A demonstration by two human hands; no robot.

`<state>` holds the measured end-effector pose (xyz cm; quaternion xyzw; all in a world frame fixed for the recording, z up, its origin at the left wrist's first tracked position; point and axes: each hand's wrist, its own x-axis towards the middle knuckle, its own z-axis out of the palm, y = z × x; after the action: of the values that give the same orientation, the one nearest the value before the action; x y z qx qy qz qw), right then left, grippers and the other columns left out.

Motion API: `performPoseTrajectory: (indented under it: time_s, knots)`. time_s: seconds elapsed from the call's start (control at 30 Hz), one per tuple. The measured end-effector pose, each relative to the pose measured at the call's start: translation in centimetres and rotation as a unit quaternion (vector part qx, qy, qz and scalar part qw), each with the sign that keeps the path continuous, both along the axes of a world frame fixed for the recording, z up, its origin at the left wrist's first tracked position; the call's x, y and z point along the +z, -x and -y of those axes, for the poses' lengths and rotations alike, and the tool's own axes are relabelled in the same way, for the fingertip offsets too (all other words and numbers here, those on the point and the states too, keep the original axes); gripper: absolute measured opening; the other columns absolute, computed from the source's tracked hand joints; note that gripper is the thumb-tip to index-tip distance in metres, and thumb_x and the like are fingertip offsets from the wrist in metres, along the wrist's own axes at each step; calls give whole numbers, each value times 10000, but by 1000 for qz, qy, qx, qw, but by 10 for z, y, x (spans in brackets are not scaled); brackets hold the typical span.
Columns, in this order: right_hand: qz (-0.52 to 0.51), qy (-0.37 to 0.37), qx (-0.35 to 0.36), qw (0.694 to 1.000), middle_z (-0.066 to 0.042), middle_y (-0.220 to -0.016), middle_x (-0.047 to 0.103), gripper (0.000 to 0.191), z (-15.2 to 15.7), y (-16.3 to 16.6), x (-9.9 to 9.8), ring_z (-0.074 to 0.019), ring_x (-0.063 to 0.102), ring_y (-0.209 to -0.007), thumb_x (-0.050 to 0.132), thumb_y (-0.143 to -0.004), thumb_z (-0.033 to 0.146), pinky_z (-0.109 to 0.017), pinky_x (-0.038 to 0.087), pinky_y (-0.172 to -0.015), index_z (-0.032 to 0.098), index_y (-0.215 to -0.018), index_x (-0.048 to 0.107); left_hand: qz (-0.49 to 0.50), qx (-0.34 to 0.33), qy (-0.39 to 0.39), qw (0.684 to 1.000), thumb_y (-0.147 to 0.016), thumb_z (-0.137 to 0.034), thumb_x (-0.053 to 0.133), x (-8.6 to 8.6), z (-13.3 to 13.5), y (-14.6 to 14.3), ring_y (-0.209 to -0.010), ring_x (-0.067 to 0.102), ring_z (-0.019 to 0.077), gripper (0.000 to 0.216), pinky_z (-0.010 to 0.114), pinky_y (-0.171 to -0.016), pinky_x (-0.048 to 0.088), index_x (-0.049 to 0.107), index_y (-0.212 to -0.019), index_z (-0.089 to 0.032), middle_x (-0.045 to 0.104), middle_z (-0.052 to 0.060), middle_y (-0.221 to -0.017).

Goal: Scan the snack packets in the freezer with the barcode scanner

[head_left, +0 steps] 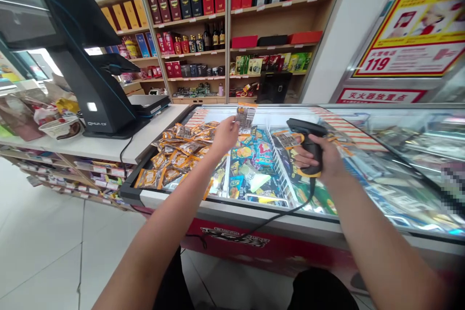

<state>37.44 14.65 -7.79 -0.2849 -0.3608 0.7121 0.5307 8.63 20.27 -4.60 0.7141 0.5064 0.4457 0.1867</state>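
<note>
My left hand (225, 134) is raised over the glass-topped freezer (261, 213) and pinches a small orange-topped snack packet (245, 115) upright. My right hand (319, 159) is wrapped round the grip of a black and yellow barcode scanner (307, 141), whose head points left toward the packet. The scanner's black cable (269, 220) hangs down over the freezer's front edge. A heap of several orange snack packets (178, 150) lies on the freezer glass just left of my left hand.
A black checkout terminal (98, 92) stands on the white counter (109, 147) at left, with a bowl (60, 128) beside it. Shelves of boxed goods and bottles (203, 24) fill the back wall. A red and yellow poster (417, 24) hangs at right. White tiled floor (47, 247) lies lower left.
</note>
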Motion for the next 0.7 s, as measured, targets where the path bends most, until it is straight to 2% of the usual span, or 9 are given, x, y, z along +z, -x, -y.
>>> performPoseTrajectory:
  time_s: [0.07,0.1,0.2,0.27,0.4,0.53,0.7]
  knots:
    - [26,-6,29,999,72,-542,388,209,-2,0,-4,-46,128,-433,639,-970,395,-204,278,-449,191,-927,635,131,-27,61,989,-1036,-224,423,-23,-16,-31,-674,629,173,294,294,-715,550,699,-1100,-149,662,38,-756]
    - [41,-10,44,998,73,-539,401,225,-3,0,-6,-49,146,-426,678,-945,419,-206,273,-443,199,-937,630,167,-18,73,983,-1034,-225,431,-35,-23,-45,-675,625,170,294,293,-720,551,706,-1109,-151,656,31,-751]
    - [88,-23,67,994,75,-535,432,324,-3,1,-9,-57,202,-409,777,-875,481,-210,269,-431,217,-956,609,191,31,83,978,-1022,-226,475,-65,-37,-71,-774,661,201,287,325,-802,557,728,-1134,-151,688,53,-794]
    - [117,-24,70,990,75,-534,440,366,-2,2,-10,-57,225,-407,794,-866,512,-208,266,-426,217,-960,598,192,45,88,976,-1014,-247,516,-78,-41,-75,-844,683,227,283,349,-849,556,739,-1154,-145,711,75,-829]
    - [184,-13,84,979,63,-543,466,422,-1,4,-16,-56,268,-402,778,-882,576,-209,260,-415,208,-942,581,206,49,93,973,-1010,-332,573,-88,-46,-59,-888,695,238,354,362,-873,566,736,-1258,-138,726,77,-840]
    - [243,-13,84,966,55,-572,498,486,-2,5,-22,-57,322,-398,789,-860,633,-218,299,-420,206,-937,571,223,49,97,969,-1009,-402,594,-91,-52,-43,-798,666,206,473,367,-836,590,693,-1393,-143,702,34,-769]
    - [249,-16,84,965,59,-576,504,499,-3,7,-23,-53,341,-400,805,-852,636,-210,314,-420,205,-929,566,254,40,116,959,-1009,-359,605,-97,-59,-43,-722,625,175,522,355,-823,586,641,-1476,-128,678,15,-729]
